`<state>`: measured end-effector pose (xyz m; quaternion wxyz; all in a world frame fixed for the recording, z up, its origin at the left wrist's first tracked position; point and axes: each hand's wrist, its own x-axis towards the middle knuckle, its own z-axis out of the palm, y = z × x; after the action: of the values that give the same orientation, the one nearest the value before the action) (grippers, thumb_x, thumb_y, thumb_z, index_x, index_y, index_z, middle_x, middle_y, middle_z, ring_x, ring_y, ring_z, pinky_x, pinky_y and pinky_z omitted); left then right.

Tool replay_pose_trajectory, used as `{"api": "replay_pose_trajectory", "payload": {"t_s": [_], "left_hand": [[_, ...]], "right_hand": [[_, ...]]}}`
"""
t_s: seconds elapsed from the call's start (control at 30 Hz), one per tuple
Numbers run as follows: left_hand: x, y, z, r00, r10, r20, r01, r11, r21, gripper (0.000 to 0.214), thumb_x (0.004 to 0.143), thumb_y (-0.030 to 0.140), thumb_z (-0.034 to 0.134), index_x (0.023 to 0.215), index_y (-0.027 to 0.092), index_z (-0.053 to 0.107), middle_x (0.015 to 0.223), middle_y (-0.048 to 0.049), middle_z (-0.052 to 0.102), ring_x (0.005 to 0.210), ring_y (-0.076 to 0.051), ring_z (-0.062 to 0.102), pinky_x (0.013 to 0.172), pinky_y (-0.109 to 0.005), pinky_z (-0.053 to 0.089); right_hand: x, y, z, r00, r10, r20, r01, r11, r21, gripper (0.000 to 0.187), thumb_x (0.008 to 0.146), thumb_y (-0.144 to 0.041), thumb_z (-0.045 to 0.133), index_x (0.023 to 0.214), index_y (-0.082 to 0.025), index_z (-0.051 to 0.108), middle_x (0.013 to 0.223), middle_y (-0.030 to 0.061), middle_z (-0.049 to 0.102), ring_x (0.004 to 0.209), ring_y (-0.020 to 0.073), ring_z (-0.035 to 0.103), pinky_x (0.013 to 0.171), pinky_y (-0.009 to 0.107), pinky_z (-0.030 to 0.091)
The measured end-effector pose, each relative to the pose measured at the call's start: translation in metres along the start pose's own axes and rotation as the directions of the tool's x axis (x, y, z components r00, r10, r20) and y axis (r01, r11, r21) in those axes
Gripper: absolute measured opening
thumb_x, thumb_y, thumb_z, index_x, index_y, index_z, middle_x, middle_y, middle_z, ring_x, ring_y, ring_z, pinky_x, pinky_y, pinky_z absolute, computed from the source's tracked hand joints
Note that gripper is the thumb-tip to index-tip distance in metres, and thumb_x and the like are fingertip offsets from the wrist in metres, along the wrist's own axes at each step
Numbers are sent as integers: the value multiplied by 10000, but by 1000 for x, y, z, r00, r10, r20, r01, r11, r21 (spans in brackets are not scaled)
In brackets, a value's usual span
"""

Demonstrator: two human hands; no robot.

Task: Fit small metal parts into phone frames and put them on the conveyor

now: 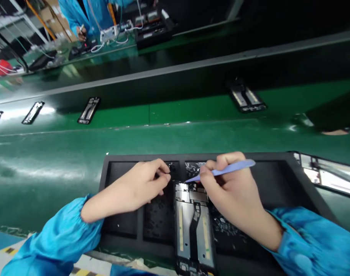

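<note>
An opened phone body [193,230] lies upright on the black tray [140,158], its silver frame and dark ribbon cable facing up. My right hand [235,188] grips a light purple plastic spudger [232,167] like a pen, its thin tip at the phone's top edge. Just left of that edge is my left hand [146,182], fingers curled and the thumb close to the index finger. Whether anything tiny sits between those fingertips is too small to tell. Small loose parts [193,167] fill a compartment behind the phone, and more small pieces [226,227] lie right of it.
Several more phone bodies lie on the green belt beyond, one [245,96] at right and one [89,110] at left. Another phone frame [330,170] rests at the tray's right edge. Across the line, a person in a blue sleeve [90,17] works near a power strip [108,34].
</note>
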<state>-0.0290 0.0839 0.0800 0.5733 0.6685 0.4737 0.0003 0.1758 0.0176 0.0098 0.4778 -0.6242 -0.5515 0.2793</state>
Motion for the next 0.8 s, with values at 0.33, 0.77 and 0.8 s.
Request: {"api": "replay_pose_trajectory", "payload": {"t_s": [0.33,0.77,0.8], "left_hand": [[57,-22,22,964,-73,255,144,951,-272,65,872,187,508,897,156,561,643,17,618,482,-128,685,330,-124,384],[58,-18,28,967,-122,224,193,924,-331,54,826,113,567,811,160,544,608,27,636,493,-119,691,327,-99,393],[58,-18,29,967,-126,220,196,922,-334,55,822,115,571,813,160,542,605,29,631,494,-119,691,330,-99,394]], "right_hand": [[1,1,-3,953,-300,50,304,931,-201,216,922,-180,558,873,-272,369,572,-99,475,407,104,516,411,228,383],[6,-4,-13,880,-412,238,458,869,-188,148,944,-231,526,863,-259,405,609,-52,530,454,135,531,461,285,373],[8,-5,-15,895,-361,264,410,897,-163,151,950,-260,528,858,-260,408,581,-58,513,421,131,504,437,289,351]]}}
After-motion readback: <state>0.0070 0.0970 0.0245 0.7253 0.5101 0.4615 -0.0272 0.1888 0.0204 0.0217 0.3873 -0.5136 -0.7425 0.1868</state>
